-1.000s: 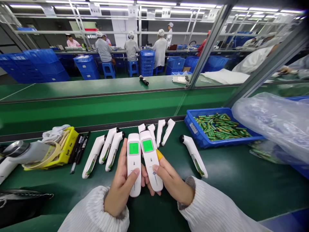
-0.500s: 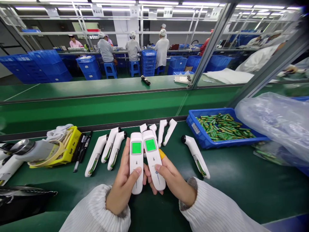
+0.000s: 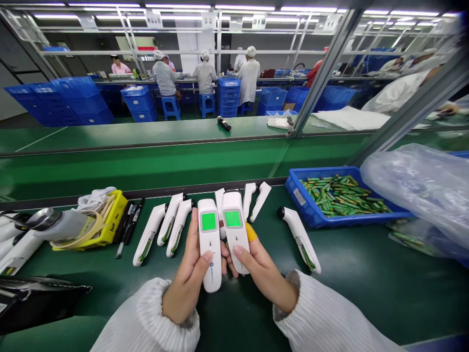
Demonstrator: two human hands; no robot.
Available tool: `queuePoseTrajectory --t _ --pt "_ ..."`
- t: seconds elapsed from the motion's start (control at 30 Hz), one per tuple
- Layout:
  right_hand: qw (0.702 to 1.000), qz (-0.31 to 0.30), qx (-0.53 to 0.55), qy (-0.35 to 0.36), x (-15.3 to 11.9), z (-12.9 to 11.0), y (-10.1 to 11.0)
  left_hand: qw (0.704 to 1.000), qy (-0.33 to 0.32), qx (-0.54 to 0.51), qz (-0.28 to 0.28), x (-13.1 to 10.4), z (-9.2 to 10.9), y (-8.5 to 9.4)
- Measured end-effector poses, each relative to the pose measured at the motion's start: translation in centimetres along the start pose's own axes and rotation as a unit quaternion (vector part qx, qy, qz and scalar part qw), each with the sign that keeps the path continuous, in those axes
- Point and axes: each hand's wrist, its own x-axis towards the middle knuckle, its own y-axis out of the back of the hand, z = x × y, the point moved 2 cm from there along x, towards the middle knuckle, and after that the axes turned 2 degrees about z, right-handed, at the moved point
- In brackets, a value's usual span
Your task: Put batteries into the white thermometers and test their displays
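My left hand (image 3: 188, 274) is closed round a white infrared thermometer (image 3: 211, 249), thumb on its front, green screen lit. In my right hand (image 3: 262, 271) is a second white infrared thermometer (image 3: 235, 234), its screen also green and my thumb on its lower front. A yellow cover (image 3: 250, 232) sits on a finger of the right hand. Left of the hands lie several thermometers (image 3: 149, 234) with green batteries showing in their open handles. Others (image 3: 260, 201) lie behind the hands, partly hidden. One more thermometer (image 3: 299, 239) rests to the right.
A blue tray (image 3: 348, 221) of green batteries (image 3: 340, 195) stands at the right beside plastic bags (image 3: 417, 190). Leftward are black markers (image 3: 130, 222), a yellow basket (image 3: 115, 220) and a black pouch (image 3: 40, 303). Metal posts (image 3: 326, 63) rise behind; people work further back.
The right-hand thermometer has risen slightly and tipped back, now standing more upright. The left-hand one stays about where it was. The whole view has shifted a little.
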Motion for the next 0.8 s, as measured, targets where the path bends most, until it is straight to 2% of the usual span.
queuePoseTrajectory --t 0.07,0.17,0.3,0.5,0.67,0.8 --pt "1.0 0.008 0.005 0.007 0.0 0.2 -0.1 1.0 -0.007 -0.016 0.015 0.1 0.1 0.2" --pt "1.0 -0.017 0.013 -0.001 -0.2 0.3 -0.4 0.998 -0.034 -0.004 0.061 0.4 0.1 0.7" --pt "0.997 -0.051 -0.042 -0.037 -0.4 0.1 -0.9 0.997 -0.049 0.006 0.066 0.8 -0.3 0.9" --pt "0.988 -0.007 -0.138 -0.067 -0.2 0.6 -0.4 0.99 -0.078 0.018 0.12 0.8 -0.1 0.9" --pt "0.993 -0.032 -0.06 -0.097 -0.1 0.8 -1.0 0.991 -0.065 -0.006 0.119 0.4 0.3 0.5" --pt "0.996 -0.026 -0.046 -0.074 -0.3 0.6 -1.6 0.993 -0.042 -0.024 0.108 0.2 0.3 0.2"
